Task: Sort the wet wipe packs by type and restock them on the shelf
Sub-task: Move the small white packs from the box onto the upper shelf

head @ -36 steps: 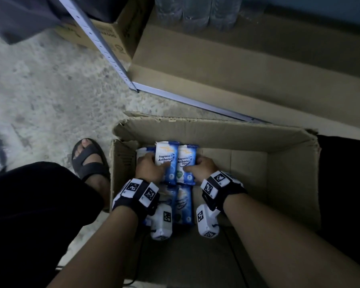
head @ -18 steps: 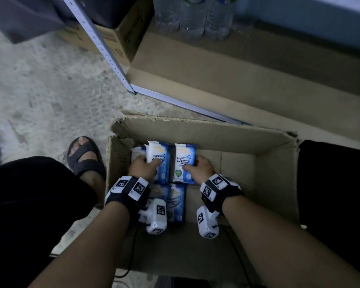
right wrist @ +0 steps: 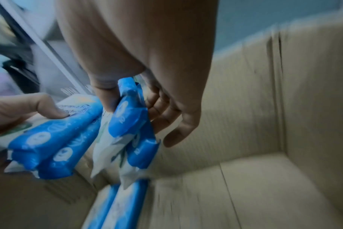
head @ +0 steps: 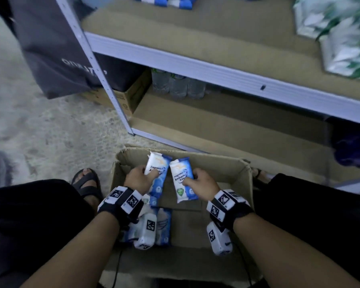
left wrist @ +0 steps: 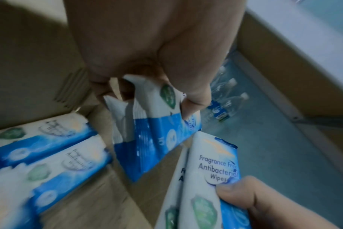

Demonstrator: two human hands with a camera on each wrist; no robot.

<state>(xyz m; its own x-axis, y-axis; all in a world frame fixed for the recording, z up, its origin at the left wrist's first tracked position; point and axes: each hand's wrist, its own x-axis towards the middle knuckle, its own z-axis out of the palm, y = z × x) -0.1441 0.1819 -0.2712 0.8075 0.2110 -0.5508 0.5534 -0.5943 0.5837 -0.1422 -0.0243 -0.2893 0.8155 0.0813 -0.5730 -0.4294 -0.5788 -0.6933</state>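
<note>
Both hands are lifting packs out over the box (head: 240, 179): the left hand (head: 138, 180) is gripping blue-and-white wipes (head: 156, 173), apparently more than one pack, and the right hand (head: 203, 187) is pinching another bunch (head: 182, 180) just beside them. More packs (head: 163, 226) are lying inside the box, near its left wall. Beyond the box, the shelf (head: 227, 73) is already carrying some blue packs at its far edge, so restocking looks partly done, with plenty remaining.

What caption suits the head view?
Left hand and right hand each lift blue wipe packs from a cardboard box.
</note>
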